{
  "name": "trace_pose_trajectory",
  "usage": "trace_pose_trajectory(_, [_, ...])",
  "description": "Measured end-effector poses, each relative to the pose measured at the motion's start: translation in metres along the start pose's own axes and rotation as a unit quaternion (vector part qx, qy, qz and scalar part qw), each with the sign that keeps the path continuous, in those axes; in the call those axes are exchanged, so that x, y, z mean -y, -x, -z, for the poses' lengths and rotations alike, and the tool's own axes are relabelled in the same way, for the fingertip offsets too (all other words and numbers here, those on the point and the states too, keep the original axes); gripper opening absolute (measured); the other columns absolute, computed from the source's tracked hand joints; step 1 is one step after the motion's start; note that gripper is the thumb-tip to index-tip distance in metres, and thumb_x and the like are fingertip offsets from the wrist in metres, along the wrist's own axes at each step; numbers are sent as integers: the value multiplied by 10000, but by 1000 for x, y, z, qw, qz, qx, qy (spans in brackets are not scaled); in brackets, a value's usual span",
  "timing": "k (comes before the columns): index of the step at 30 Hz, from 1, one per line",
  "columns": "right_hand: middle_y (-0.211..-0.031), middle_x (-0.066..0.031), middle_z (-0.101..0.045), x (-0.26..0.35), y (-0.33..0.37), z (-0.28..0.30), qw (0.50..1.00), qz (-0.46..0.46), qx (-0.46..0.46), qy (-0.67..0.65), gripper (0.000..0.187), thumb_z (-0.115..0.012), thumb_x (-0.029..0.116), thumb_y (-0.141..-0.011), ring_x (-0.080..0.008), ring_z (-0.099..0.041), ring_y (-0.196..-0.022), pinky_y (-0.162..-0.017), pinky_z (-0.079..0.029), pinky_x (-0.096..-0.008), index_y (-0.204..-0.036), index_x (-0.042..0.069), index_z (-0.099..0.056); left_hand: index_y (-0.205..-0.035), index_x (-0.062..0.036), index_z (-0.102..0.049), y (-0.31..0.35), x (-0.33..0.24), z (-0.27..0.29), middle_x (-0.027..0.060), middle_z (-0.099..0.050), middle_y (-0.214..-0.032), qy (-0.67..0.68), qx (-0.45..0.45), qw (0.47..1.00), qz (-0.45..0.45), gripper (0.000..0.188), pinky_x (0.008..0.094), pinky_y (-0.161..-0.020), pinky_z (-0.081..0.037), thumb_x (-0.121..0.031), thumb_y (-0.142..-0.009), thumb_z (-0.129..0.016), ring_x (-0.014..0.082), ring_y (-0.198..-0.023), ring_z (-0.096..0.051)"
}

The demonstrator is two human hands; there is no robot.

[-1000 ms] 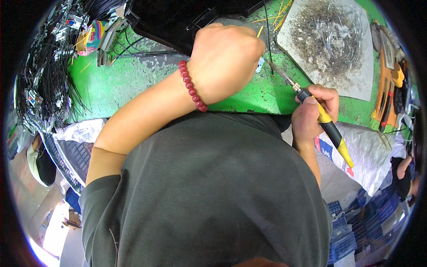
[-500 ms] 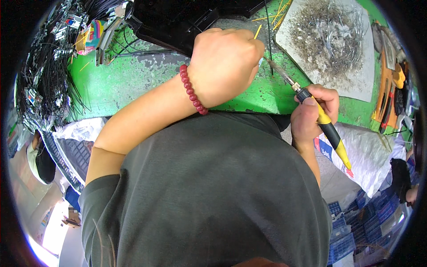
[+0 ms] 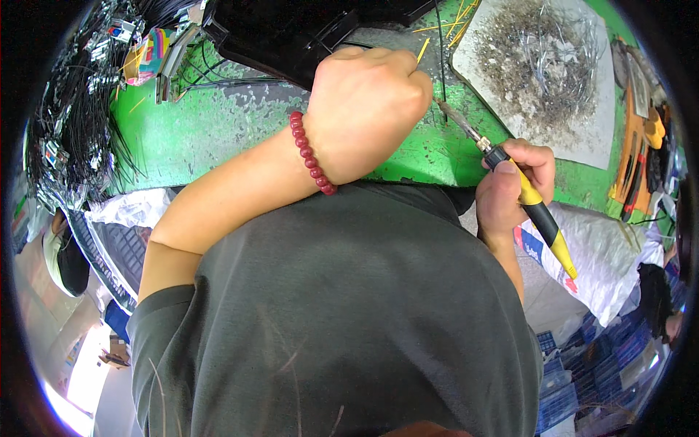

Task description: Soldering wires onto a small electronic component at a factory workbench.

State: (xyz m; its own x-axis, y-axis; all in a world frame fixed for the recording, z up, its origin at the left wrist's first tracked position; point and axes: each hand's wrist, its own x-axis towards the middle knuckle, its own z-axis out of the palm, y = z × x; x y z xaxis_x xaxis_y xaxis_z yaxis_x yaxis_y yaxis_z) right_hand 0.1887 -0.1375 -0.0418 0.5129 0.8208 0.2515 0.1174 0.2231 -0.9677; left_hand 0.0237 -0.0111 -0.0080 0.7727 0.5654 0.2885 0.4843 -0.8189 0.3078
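Note:
In my right hand is a yellow and black soldering iron, gripped like a pen near its collar. Its metal tip points up and left, close beside the knuckles of my left hand. That hand is closed over the green worktable, back upward, with a dark red bead bracelet on the wrist. Its fingers curl down out of sight, so whatever they grip is hidden. Beyond it lies a large black plastic housing, and a thin black cable runs down just right of the knuckles.
At the left hangs a thick bundle of black wires with metal connectors. A grey-white board bears dark debris and a tangle of fine wire. Thin yellow sticks lie at its upper left. Hand tools are at the far right.
My left hand has turned slightly, and its wrist and bracelet have moved a little to the left. My right hand and the soldering iron stay almost where they were.

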Motion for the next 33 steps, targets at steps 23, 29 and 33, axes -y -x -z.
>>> trace_pose_trajectory(23, [-712,-13,-528,10,-4,-7,996,-62,32,57,129,-632,56,-751,-46,-443,-600,-552,-358,-193,-823,9,-537,-622,-67,-530,-3,-2,-3,70,-518,-632,13,9,1000,20,111,367,-559,-457,-85,-685,-619,269,-599,-557])
trace_pose_trajectory(29, [-713,-16,-525,12,-6,-10,995,-74,11,69,95,-618,27,-748,-46,-446,-597,-546,-362,-194,-802,8,-543,-620,-65,-527,-4,-2,-3,72,-511,-624,17,-3,1000,11,110,367,-554,-454,-81,-686,-614,270,-593,-553])
trace_pose_trajectory(33, [-730,-29,-526,8,-6,-6,996,-66,19,65,88,-604,17,-755,-55,-461,-611,-552,-371,-195,-812,2,-538,-626,-64,-526,-4,-2,-3,72,-512,-630,16,0,1000,9,107,366,-558,-455,-82,-684,-615,271,-597,-554])
